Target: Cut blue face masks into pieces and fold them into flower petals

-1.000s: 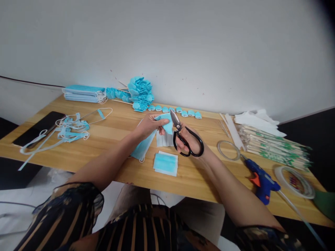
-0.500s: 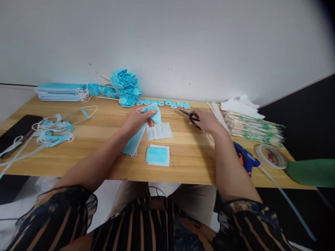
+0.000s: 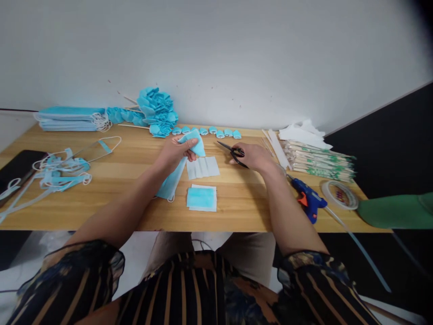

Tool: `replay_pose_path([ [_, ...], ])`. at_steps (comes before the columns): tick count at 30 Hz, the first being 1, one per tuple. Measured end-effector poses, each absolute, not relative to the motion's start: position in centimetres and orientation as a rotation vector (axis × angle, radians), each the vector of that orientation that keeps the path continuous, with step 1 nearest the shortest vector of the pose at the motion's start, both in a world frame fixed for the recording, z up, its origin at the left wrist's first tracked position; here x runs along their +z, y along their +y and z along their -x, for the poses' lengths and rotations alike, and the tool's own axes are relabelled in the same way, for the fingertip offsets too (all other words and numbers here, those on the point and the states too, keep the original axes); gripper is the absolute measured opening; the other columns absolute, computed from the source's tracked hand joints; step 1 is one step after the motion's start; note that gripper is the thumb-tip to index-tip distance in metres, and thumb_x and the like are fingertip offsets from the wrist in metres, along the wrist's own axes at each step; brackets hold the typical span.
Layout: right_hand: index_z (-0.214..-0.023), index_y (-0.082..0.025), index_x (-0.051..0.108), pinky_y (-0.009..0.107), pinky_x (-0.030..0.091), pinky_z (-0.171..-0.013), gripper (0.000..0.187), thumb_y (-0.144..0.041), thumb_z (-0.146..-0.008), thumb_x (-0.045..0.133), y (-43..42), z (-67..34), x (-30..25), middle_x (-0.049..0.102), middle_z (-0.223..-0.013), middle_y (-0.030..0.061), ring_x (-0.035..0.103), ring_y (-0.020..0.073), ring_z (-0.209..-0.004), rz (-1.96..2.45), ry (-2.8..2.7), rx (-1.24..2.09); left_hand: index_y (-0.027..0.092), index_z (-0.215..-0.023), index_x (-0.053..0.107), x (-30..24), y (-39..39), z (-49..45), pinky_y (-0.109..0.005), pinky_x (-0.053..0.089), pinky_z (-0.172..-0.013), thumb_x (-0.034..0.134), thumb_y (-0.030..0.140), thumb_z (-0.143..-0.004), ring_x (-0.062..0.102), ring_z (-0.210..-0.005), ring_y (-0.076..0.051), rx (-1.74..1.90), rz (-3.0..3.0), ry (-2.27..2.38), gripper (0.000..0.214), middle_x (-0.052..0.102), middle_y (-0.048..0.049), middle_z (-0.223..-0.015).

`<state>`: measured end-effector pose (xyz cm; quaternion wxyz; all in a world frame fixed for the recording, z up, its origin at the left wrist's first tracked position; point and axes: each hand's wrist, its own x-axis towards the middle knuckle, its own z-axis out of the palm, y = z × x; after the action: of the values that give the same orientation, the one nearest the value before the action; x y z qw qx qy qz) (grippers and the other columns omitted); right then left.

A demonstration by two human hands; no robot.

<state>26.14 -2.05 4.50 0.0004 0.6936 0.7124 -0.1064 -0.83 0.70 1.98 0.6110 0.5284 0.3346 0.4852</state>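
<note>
My left hand [image 3: 176,149] pinches a folded piece of blue mask fabric [image 3: 196,143] above the table. Black-handled scissors [image 3: 233,152] are in my right hand [image 3: 253,155], their blades pointing left toward the fabric but apart from it. Under my left wrist lies a blue face mask [image 3: 172,183], partly hidden. A creased white sheet [image 3: 203,167] rests just below the held piece, and nearer to me is a small stack of blue and white rectangles [image 3: 201,197]. Several small folded blue pieces [image 3: 219,134] stand in a row behind my hands.
At the back left are stacked masks [image 3: 69,119] and blue fabric flowers [image 3: 157,110] on sticks. Cut mask straps [image 3: 64,171] lie beside a dark phone-like slab [image 3: 20,167]. On the right are a blue glue gun [image 3: 309,198], a tape roll [image 3: 340,195] and packaged bundles [image 3: 318,160].
My right hand has brought the scissors leftward, closer to the held fabric. The left hand keeps its grip. The whole view has shifted slightly, showing more of the glue gun.
</note>
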Motion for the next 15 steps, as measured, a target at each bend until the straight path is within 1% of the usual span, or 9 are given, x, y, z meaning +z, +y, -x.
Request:
replay_pose_path([
  [3,-0.139,-0.018,0.064,0.039,0.048,-0.091,0.066,-0.055,-0.086,0.075,-2.5,-25.2,4.3,0.073,-0.131,0.0184,0.067,0.0369,-0.119,-2.095,2.252,-0.237,0.013,-0.071,0.065,2.0,0.8,0.8,-0.021,0.049,-0.045,0.089,0.044,-0.077,0.061,-0.043,-0.011,1.118,-1.219,0.793,0.039,0.068,-0.0032,-0.053],
  [5,-0.139,-0.016,0.064,0.041,0.048,-0.095,0.067,-0.057,-0.087,0.072,-2.7,-25.1,4.2,0.07,-0.133,0.0222,0.065,0.0394,-0.122,-2.08,2.247,-0.167,0.013,-0.071,0.064,2.2,0.7,0.8,-0.021,0.049,-0.045,0.088,0.043,-0.078,0.061,-0.043,-0.011,1.115,-1.211,0.796,0.039,0.067,-0.0027,-0.052],
  [7,-0.14,-0.018,0.063,0.041,0.049,-0.092,0.062,-0.053,-0.09,0.069,-2.9,-25.5,4.3,0.07,-0.132,0.0217,0.067,0.0382,-0.119,-2.069,2.223,-0.176,0.013,-0.071,0.064,2.4,0.7,0.7,-0.021,0.049,-0.045,0.089,0.044,-0.077,0.061,-0.043,-0.011,1.115,-1.205,0.789,0.04,0.067,-0.0025,-0.052],
  [9,-0.145,-0.02,0.061,0.04,0.05,-0.088,0.059,-0.046,-0.091,0.068,-3.3,-26.2,4.9,0.073,-0.128,0.0194,0.07,0.0371,-0.115,-2.032,2.191,-0.214,0.013,-0.071,0.063,2.6,0.5,0.6,-0.021,0.049,-0.045,0.089,0.044,-0.076,0.061,-0.043,-0.011,1.107,-1.2,0.787,0.041,0.068,-0.0024,-0.053],
  [11,-0.15,-0.021,0.057,0.041,0.051,-0.089,0.063,-0.04,-0.091,0.068,-3.7,-26.5,5.8,0.075,-0.127,0.0176,0.069,0.038,-0.117,-2.031,2.194,-0.204,0.013,-0.072,0.063,2.7,0.4,0.5,-0.021,0.048,-0.044,0.089,0.044,-0.076,0.062,-0.043,-0.011,1.092,-1.201,0.792,0.041,0.068,-0.0021,-0.054],
  [12,-0.15,-0.021,0.058,0.042,0.05,-0.091,0.062,-0.039,-0.091,0.068,-3.9,-26.4,6.2,0.075,-0.128,0.0168,0.069,0.0381,-0.119,-2.052,2.236,-0.186,0.013,-0.072,0.063,2.8,0.3,0.4,-0.021,0.048,-0.044,0.089,0.044,-0.076,0.061,-0.043,-0.011,1.087,-1.202,0.794,0.041,0.068,-0.0018,-0.054],
  [13,-0.147,-0.022,0.061,0.042,0.05,-0.093,0.058,-0.039,-0.092,0.067,-4.1,-26.0,6.7,0.076,-0.128,0.0157,0.068,0.0371,-0.12,-2.081,2.312,-0.19,0.013,-0.072,0.063,2.8,0.2,0.3,-0.021,0.047,-0.044,0.09,0.044,-0.076,0.061,-0.043,-0.011,1.085,-1.202,0.792,0.041,0.067,-0.0014,-0.054],
  [15,-0.131,-0.022,0.07,0.039,0.05,-0.092,0.042,-0.041,-0.094,0.063,-4.2,-24.5,7.3,0.077,-0.124,0.012,0.07,0.0316,-0.114,-2.108,2.551,-0.336,0.014,-0.073,0.062,2.8,0.0,0.2,-0.021,0.047,-0.043,0.09,0.044,-0.075,0.062,-0.043,-0.011,1.089,-1.2,0.784,0.041,0.067,-0.0005,-0.053],
])
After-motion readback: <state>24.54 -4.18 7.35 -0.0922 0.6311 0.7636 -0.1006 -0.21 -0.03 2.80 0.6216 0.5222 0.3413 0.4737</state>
